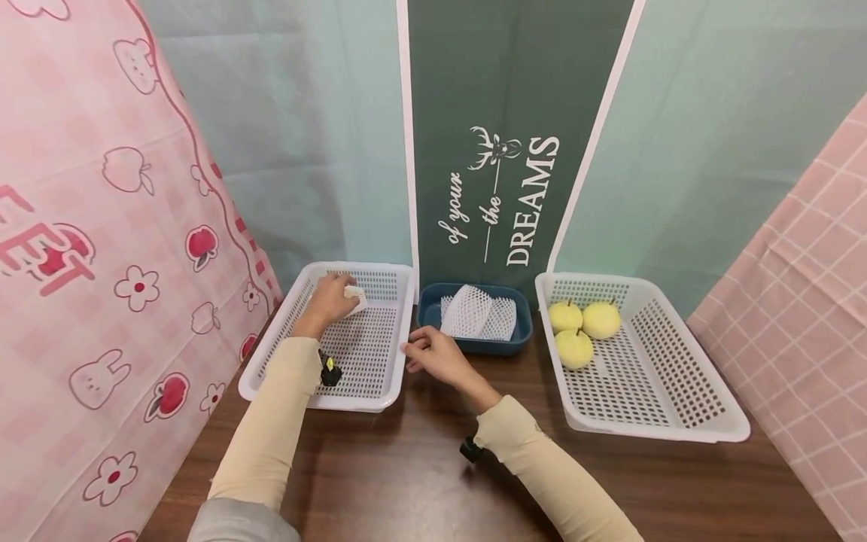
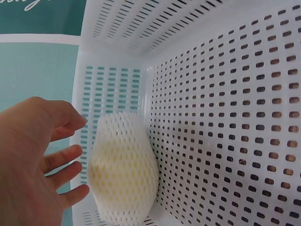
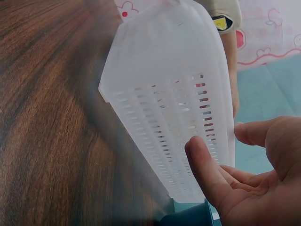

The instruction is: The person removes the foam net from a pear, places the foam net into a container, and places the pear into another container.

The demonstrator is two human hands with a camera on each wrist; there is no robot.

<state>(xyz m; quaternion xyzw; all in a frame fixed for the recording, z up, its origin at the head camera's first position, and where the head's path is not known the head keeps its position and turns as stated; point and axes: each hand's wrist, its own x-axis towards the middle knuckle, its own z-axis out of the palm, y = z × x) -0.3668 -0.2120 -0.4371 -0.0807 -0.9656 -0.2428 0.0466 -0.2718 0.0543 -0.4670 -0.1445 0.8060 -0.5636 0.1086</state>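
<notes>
Inside the left white basket (image 1: pixel 382 384), a yellow pear in a white foam net (image 2: pixel 124 174) lies in the far corner. My left hand (image 1: pixel 332 297) is beside it, and the left wrist view shows the fingers loosely bent with a gap to the net. My right hand (image 1: pixel 439 357) is by this basket's right rim, thumb and fingers apart with nothing held. In the right wrist view its thumb (image 3: pixel 256 133) is close to the rim; whether it touches cannot be told. Empty white foam nets (image 1: pixel 467 312) lie in a dark blue tray (image 1: pixel 491 347) just beyond the right hand.
A second white basket (image 1: pixel 677 433) stands on the right with three bare yellow pears (image 1: pixel 574 349) in its left part. Both baskets and the tray stand on a brown wooden table (image 1: pixel 420 467). Patterned cloths (image 1: pixel 325 150) hang behind and at the sides.
</notes>
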